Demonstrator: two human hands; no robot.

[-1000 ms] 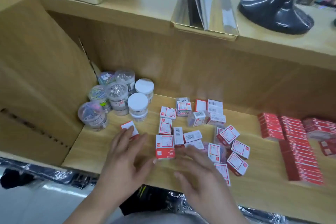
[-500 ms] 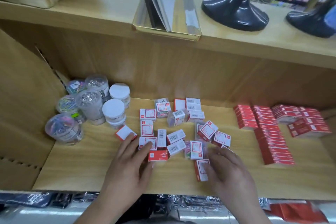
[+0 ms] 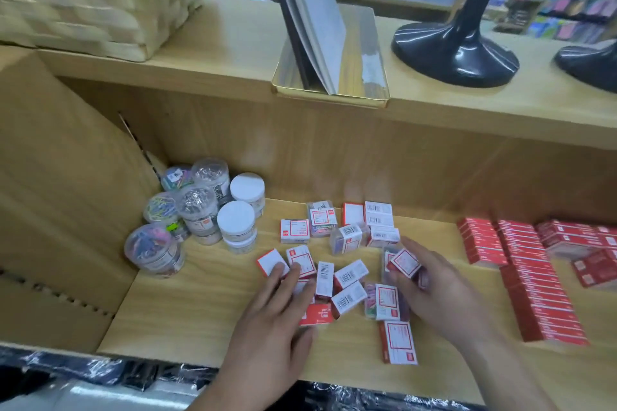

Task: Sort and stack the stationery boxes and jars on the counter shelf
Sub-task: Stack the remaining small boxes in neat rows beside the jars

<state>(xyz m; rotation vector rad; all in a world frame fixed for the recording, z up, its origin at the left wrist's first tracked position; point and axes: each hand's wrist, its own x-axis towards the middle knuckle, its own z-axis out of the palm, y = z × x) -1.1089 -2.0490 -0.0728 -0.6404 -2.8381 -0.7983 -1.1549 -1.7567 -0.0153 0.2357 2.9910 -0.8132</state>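
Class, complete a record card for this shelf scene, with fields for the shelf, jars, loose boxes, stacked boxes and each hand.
shelf: light wood, under a counter top
jars: clear, clustered at back left, two white-lidded
loose boxes: red-and-white, scattered mid-shelf
stacked boxes: red, in rows at right
left hand: fingers flat on loose boxes
right hand: grips one small box
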